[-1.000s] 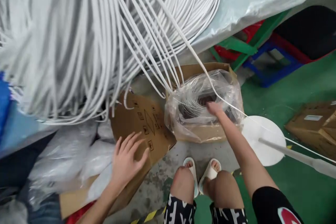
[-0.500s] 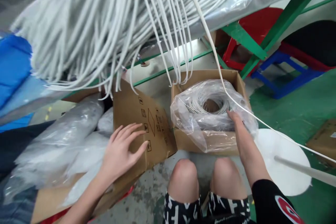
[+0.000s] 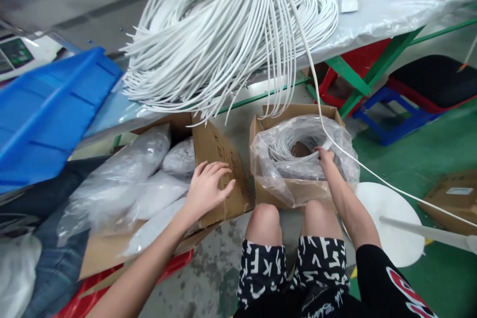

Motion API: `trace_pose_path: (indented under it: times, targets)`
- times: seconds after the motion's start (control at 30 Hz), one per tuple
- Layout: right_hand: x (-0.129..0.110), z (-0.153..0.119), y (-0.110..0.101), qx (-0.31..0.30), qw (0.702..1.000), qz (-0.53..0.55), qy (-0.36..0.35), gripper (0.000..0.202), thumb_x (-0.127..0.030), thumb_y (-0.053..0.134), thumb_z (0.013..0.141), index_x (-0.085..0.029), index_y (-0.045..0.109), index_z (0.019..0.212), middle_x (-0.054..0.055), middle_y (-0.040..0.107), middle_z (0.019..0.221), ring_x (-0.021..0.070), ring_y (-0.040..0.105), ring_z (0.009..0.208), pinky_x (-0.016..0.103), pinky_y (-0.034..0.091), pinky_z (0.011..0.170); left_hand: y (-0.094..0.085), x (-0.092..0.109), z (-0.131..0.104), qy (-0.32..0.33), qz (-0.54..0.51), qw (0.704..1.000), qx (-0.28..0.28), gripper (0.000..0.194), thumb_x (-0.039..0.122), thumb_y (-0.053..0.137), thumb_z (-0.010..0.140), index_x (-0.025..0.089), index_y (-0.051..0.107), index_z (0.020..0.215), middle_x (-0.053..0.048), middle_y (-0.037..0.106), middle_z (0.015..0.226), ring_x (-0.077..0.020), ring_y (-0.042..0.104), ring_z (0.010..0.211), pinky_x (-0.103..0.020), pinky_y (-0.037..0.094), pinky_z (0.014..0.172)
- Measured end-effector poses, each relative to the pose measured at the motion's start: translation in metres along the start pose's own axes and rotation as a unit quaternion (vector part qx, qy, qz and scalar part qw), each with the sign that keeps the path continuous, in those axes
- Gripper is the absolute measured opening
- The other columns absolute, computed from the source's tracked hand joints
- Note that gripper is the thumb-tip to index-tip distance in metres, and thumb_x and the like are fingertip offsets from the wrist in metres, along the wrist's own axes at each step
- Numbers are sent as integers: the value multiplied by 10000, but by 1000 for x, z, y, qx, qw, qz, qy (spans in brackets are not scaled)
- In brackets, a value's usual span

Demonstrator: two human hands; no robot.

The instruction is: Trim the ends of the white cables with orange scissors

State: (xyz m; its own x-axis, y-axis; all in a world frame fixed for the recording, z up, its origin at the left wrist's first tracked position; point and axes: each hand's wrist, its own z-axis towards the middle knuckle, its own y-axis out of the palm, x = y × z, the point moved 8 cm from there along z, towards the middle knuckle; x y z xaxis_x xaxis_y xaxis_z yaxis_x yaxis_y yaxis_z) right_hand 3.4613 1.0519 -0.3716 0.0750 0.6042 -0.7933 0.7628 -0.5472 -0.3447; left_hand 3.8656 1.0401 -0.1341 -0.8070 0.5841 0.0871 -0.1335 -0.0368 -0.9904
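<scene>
Before me a cardboard box lined with a clear plastic bag holds a coil of thin white cable. My right hand reaches into the bag, its fingers closed on the coil's right edge. Part of the grip is hidden, so how many strands it holds is unclear. My left hand is open, fingers spread and empty, in front of the raised flap of a second carton. Higher up, a large bundle of white cables lies on the table, ends hanging over its edge.
Full plastic bags fill the left carton. A blue tray juts from the table. One thick white cable slants across to the right, above a white disc with a rod. Stools stand beyond. Another person's jeans show at left.
The view has shifted, showing more of the table and blue tray. My right hand's fingers have closed at the coil's edge. My left hand stays open near the flap.
</scene>
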Motion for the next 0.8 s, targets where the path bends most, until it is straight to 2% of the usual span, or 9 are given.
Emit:
trace_pose_path:
  times: [0.1, 0.2, 0.27, 0.33, 0.43, 0.5, 0.6, 0.67, 0.8]
  targets:
    - [-28, -35, 25, -4, 994, 104, -17, 197, -246, 652, 937, -111, 590, 1066, 10, 677, 804, 114, 636, 630, 235, 535, 576, 0, 11, 6, -14, -8, 999, -37, 275, 413, 517, 921, 236, 710, 1003, -52, 735, 1215, -256, 640, 1191, -497, 291, 1176]
    - [-54, -86, 56, -27, 979, 189, -73, 235, -255, 723, 831, -176, 569, 989, -18, 683, 719, 154, 664, 635, 240, 533, 573, -1, 18, 10, -27, -8, 994, -109, 308, 408, 505, 929, 210, 713, 1040, -80, 741, 1199, -283, 647, 1182, -529, 286, 1181]
    - [-64, -126, 76, -44, 963, 240, -109, 261, -320, 725, 810, -205, 545, 961, -26, 681, 718, 167, 672, 650, 261, 548, 603, 0, 24, 16, -39, -50, 983, -172, 358, 463, 519, 918, 209, 715, 1077, -79, 753, 1167, -292, 669, 1143, -495, 382, 1122]
    - [-74, -168, 91, -80, 929, 319, -170, 311, -374, 748, 780, -216, 539, 948, -15, 686, 759, 173, 670, 665, 280, 548, 625, 0, 37, 28, -52, -136, 966, -211, 430, 543, 510, 917, 235, 698, 1151, -56, 758, 1151, -267, 693, 1091, -398, 493, 996]
    - [-83, -220, 110, -128, 907, 311, -253, 299, -355, 745, 790, -212, 561, 978, 0, 694, 824, 176, 674, 754, 281, 546, 707, -5, 57, 67, -55, -228, 960, -150, 522, 570, 524, 910, 218, 626, 1283, -75, 710, 1268, -254, 671, 1140, -335, 499, 969]
    - [-84, -243, 123, -168, 906, 275, -276, 331, -340, 739, 807, -205, 567, 1055, 11, 711, 874, 191, 685, 805, 295, 552, 755, 9, 63, 90, -75, -267, 948, -153, 509, 530, 620, 854, 162, 643, 1205, -116, 715, 1226, -274, 677, 1088, -338, 512, 914]
    - [-81, -260, 135, -221, 905, 217, -292, 413, -348, 718, 842, -199, 549, 1189, 42, 742, 975, 216, 714, 877, 341, 564, 836, 42, 67, 107, -113, -414, 876, -221, 260, 382, 656, 828, 125, 628, 853, -86, 726, 820, -193, 673, 735, -274, 511, 678]
    - [-78, -262, 133, -237, 899, 165, -328, 392, -355, 682, 877, -192, 579, 1218, 69, 747, 1062, 228, 716, 959, 370, 554, 909, 51, 65, 109, -122, -481, 840, -220, 199, 324, 661, 810, 149, 571, 782, -19, 643, 645, -137, 591, 574, -242, 463, 572]
    - [-57, -230, 113, -224, 892, 34, -392, 274, -375, 592, 942, -208, 712, 1122, 88, 748, 1164, 250, 687, 1107, 409, 504, 1021, 38, 49, 109, -125, -501, 843, -151, 183, 323, 632, 818, 168, 538, 791, 46, 523, 518, -103, 493, 463, -228, 402, 515]
